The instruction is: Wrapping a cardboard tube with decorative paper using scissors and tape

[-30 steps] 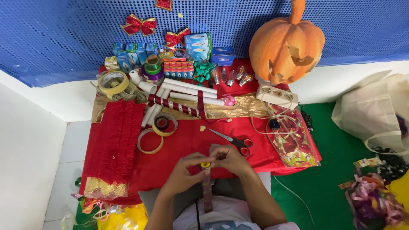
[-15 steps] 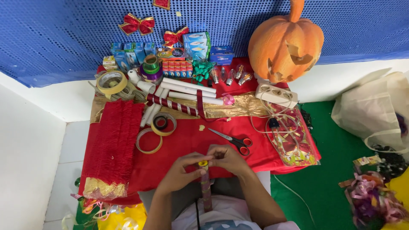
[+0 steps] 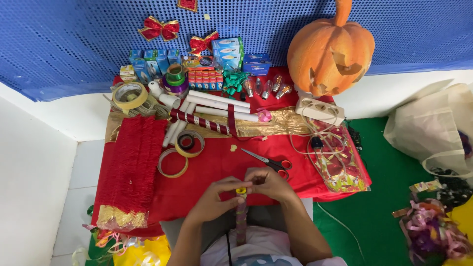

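Both hands meet at the near edge of a red cloth-covered table (image 3: pixel 217 162). My left hand (image 3: pixel 217 196) and my right hand (image 3: pixel 268 181) pinch the top of a thin upright tube (image 3: pixel 241 216) wrapped in dark red patterned ribbon, with a yellow end (image 3: pixel 241 190) showing between the fingertips. The tube runs down toward my lap. Red-handled scissors (image 3: pixel 270 161) lie just beyond my right hand. Two yellow tape rolls (image 3: pixel 189 143) (image 3: pixel 172 163) lie beyond my left hand.
A large orange carved pumpkin (image 3: pixel 331 49) stands at the back right. White tubes (image 3: pixel 217 102), small boxes (image 3: pixel 229 53), little bulbs (image 3: pixel 266 87), a power strip (image 3: pixel 319 109) with cords, red fringe fabric (image 3: pixel 132 165) and gold cloth (image 3: pixel 276 125) cover the table. Bags (image 3: pixel 433 128) and ribbon scraps (image 3: pixel 433 231) lie on the green floor.
My hands stay at the tube's top with only small finger shifts. The yellow end shows a little more plainly between the fingertips.
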